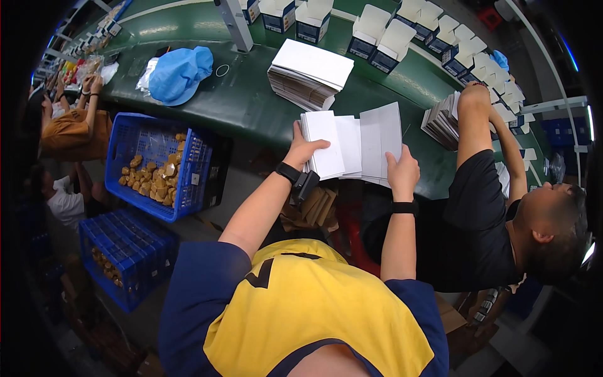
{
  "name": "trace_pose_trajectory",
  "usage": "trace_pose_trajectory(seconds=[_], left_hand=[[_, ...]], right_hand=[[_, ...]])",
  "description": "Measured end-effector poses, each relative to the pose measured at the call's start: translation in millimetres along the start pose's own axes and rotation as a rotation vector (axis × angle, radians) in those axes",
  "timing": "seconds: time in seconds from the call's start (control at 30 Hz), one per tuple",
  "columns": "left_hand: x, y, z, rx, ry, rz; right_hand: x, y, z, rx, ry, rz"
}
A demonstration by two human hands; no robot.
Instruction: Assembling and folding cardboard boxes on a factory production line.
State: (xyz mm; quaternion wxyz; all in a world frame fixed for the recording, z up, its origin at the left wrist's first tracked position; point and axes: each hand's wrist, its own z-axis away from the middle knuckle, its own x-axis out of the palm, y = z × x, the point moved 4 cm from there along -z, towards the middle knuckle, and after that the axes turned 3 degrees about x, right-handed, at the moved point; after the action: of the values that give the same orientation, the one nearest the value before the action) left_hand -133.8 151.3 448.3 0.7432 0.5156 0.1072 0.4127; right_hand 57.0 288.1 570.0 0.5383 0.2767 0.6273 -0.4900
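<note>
My left hand (303, 152) is closed round a bundle of flat white card pieces (324, 139), its thumb lying on top. Further white cards (349, 138) fan out to the right of the bundle. At the right end of the fan, a creased white card sheet (380, 137) is gripped at its lower right edge by my right hand (403, 173), thumb on the near face. All these cards are held over the table's near edge. Beyond them a tall stack of folded white cards (312, 66) rests on the green table (242, 94).
Open dark-blue and white boxes (314, 20) line the table's far side. A blue cap (180, 75) lies to the left. Blue crates (158, 210) with brown wrapped pieces stand at lower left. Close on my right, a person in black (474, 213) reaches over another card stack (441, 122).
</note>
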Motion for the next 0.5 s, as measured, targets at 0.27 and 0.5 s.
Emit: trace_pose_trajectory(seconds=[0.27, 0.5], left_hand=[[-10.5, 3.7, 8.6, 0.024, -0.128, 0.137], [-8.5, -2.6, -0.1, 0.101, -0.138, 0.145]], right_hand=[[-49.5, -8.9, 16.4, -0.068, 0.279, -0.197], [-32.1, -5.7, 4.7, -0.104, 0.191, -0.353]])
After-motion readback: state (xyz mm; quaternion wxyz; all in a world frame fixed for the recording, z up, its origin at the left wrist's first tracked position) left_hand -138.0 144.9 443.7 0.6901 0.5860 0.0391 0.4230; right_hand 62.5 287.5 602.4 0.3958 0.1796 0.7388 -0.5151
